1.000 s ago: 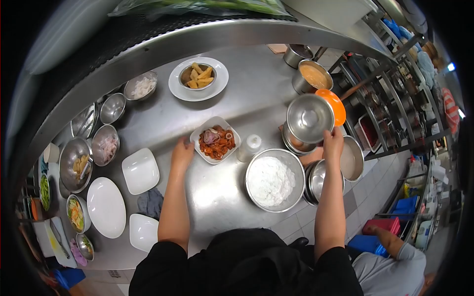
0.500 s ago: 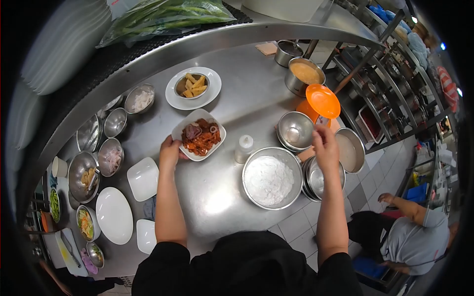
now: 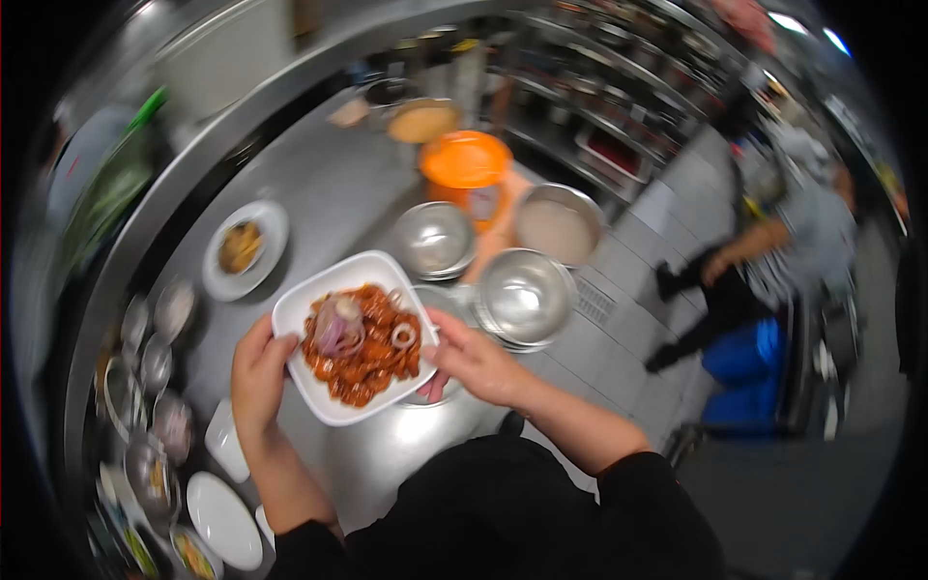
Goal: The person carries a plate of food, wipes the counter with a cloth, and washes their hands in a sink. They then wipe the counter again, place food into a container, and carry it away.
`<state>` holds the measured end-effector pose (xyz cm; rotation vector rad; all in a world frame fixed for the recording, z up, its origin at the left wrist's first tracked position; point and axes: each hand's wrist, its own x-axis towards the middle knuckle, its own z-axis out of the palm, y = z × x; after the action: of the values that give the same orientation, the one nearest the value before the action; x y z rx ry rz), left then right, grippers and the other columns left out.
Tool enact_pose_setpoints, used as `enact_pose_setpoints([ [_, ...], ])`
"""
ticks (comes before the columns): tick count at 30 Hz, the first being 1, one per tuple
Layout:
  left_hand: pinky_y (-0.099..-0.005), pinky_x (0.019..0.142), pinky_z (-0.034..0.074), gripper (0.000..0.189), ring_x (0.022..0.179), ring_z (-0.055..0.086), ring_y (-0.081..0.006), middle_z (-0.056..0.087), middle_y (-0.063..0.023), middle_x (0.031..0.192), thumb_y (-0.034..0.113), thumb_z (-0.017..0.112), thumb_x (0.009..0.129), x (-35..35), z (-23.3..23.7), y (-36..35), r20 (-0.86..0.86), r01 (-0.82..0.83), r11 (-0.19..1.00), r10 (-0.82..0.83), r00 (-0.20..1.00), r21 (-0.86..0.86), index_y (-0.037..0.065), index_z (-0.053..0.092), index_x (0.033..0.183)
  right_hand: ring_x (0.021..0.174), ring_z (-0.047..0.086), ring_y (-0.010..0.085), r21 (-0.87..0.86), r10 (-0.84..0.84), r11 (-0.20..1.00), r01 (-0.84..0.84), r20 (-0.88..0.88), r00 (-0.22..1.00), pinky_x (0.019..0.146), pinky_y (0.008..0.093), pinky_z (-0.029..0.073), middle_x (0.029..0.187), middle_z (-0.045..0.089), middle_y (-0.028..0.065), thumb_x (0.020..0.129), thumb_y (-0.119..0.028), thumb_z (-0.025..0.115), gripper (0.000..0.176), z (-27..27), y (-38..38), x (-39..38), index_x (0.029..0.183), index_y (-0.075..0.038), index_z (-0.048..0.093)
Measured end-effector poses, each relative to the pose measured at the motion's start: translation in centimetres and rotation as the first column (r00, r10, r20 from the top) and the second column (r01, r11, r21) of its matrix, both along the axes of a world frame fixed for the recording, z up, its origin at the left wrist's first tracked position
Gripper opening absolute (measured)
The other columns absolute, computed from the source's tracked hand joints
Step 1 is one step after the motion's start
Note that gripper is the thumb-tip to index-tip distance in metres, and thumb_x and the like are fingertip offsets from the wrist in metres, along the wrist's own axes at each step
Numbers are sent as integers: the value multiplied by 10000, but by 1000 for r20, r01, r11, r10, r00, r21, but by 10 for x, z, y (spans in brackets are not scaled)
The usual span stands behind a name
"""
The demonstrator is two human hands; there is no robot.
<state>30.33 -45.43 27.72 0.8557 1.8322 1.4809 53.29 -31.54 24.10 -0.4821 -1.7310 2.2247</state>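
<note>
A white square bowl [image 3: 348, 411] is held up close to my body, above the steel counter. In it lies saucy reddish-brown food [image 3: 360, 372] with sliced onion rings [image 3: 338, 329] on top. My left hand [image 3: 259, 362] grips the bowl's left side, thumb over the rim. On the opposite side, my right hand [image 3: 474, 362] is closed on the rim, fingers partly underneath. Behind the bowl and my right hand, a metal mixing bowl is mostly hidden.
Stacked steel bowls [image 3: 527, 298] and an orange-lidded container [image 3: 466, 159] stand to the right. A white plate [image 3: 275, 261] with a small bowl of fries is at left. Several bowls and an oval plate [image 3: 224, 522] line the left side. Another person [image 3: 802, 222] stands across the tiled floor.
The white bowl has been lifted nearer to me. My right hand has come over from the steel bowls and taken its right side. The view has swung to the right, with blur.
</note>
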Motion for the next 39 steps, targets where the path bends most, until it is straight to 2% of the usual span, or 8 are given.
enact_pose_setpoints([
  [17,-262,396,484,524,503,613,-198,614,-131,717,419,383,965,389,-115,291,369,722,687,-652,662,-82,-60,567,1072,761,648,191,-166,-687,699,696,117,718,672,290,562,1123,576,134,842,-53,392,534,-103,93,434,1369,-6,313],
  [25,-354,467,515,785,587,668,-267,685,-146,808,647,272,903,430,-414,378,255,592,363,-655,711,-720,-18,685,861,879,644,274,-283,-831,426,859,253,496,734,346,576,1202,507,174,852,-35,380,487,-205,172,589,1331,30,323],
  [30,-382,508,529,609,556,644,-247,690,-134,814,467,299,929,439,-546,417,220,551,8,-913,345,-834,4,693,888,939,631,287,-278,-949,151,949,229,218,731,372,576,1199,518,179,870,-24,399,476,-263,238,689,1336,23,312],
  [32,-401,557,533,543,594,648,-253,689,-141,830,439,347,909,490,-531,480,138,466,-8,-960,245,-885,15,684,941,933,634,285,-235,-943,69,969,301,140,737,383,579,1177,537,178,858,-17,389,489,-263,272,732,1338,19,305],
  [34,-430,643,537,509,677,664,-270,687,-155,863,445,415,869,606,-353,558,89,312,50,-906,413,-949,33,666,1032,925,637,282,-229,-944,40,973,310,111,735,387,580,1174,542,179,852,-13,385,493,-272,303,777,1337,18,306],
  [36,-418,826,497,555,846,661,-297,670,-174,979,452,502,810,624,-482,660,135,537,144,-885,446,-831,71,580,1206,901,645,282,-231,-942,-79,970,336,3,703,378,587,1157,554,176,831,-3,390,499,-266,335,820,1325,19,325],
  [38,-399,922,448,634,1003,615,-333,615,-190,1139,405,604,760,694,-471,775,-60,574,152,-982,177,-805,63,506,1284,862,655,292,-230,-955,-131,964,291,-60,685,378,595,1137,562,188,824,9,388,508,-270,368,857,1328,16,320],
  [39,-341,561,501,562,570,621,-216,663,-137,766,284,607,788,728,-472,832,-252,659,197,-968,12,-725,12,494,1267,822,664,302,-226,-960,-177,958,256,-117,667,378,603,1117,570,199,818,20,385,518,-274,387,873,1331,13,315],
])
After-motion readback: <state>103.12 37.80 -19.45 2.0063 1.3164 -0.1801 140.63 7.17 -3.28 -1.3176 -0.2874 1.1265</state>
